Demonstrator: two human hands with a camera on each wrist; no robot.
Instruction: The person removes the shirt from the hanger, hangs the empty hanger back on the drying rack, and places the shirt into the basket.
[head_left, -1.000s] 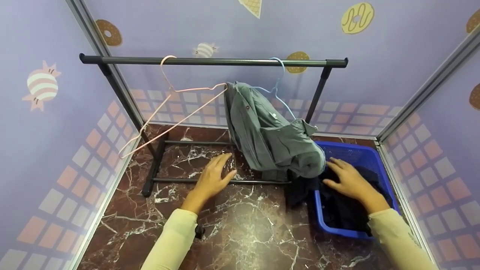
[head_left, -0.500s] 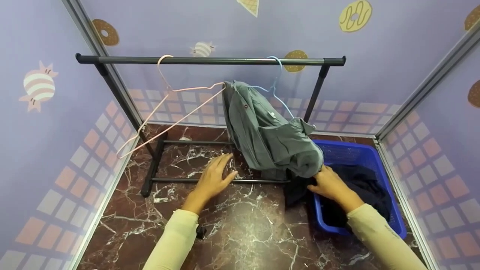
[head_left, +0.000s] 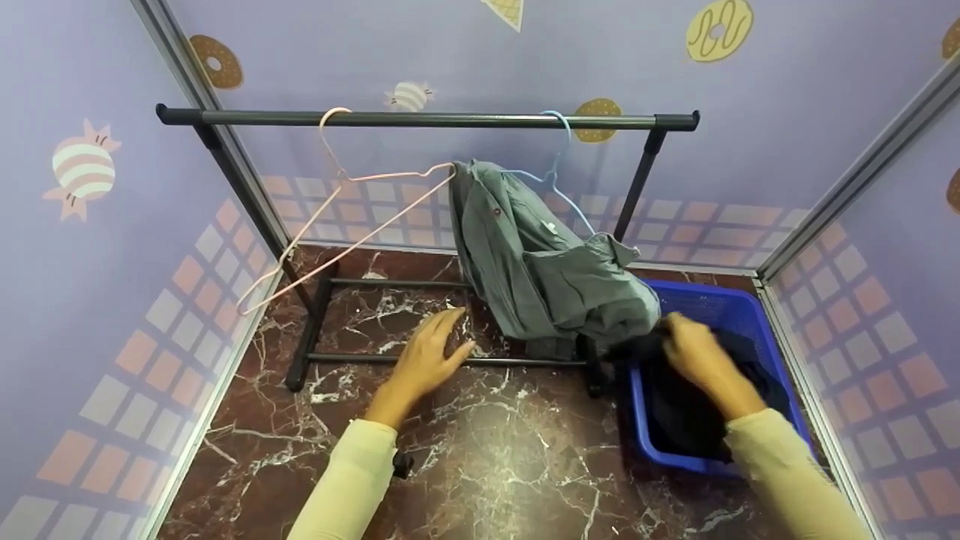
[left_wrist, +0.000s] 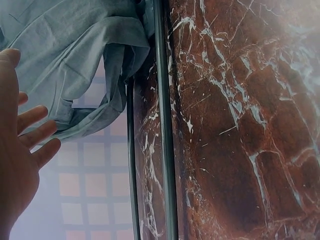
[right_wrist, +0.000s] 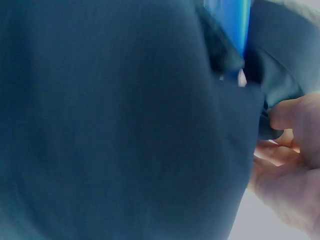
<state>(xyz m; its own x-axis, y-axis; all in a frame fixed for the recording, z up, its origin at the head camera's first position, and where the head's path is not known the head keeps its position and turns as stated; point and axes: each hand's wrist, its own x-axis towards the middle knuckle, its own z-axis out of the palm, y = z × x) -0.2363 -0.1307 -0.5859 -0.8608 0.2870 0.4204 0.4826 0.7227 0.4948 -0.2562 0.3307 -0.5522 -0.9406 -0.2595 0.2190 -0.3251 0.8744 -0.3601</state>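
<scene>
A grey-green shirt (head_left: 517, 255) hangs at a slant from a blue hanger (head_left: 576, 208), and its lower right end droops over the basket's near-left corner. My left hand (head_left: 426, 352) hovers to the left of the shirt, fingers loosely spread, holding nothing; the left wrist view also shows these spread fingers (left_wrist: 37, 125) apart from the cloth. At the blue basket (head_left: 639, 424), my right hand (head_left: 697, 356) pinches a dark garment (head_left: 636, 348) between thumb and fingers. In the right wrist view the dark garment (right_wrist: 125, 125) fills most of the frame. Its kind is unclear.
A pink hanger (head_left: 390, 223) hangs on the left of the black rack's top bar (head_left: 465, 118). The rack's lower bars (head_left: 352, 360) run just above the marble floor (head_left: 480, 450). Walls (head_left: 900, 300) stand close on both sides. More dark cloth (head_left: 690, 420) lies in the basket.
My right hand came left to the basket's edge, took hold of the dark garment, and pulled it up and right off the floor. My left hand stayed almost still.
</scene>
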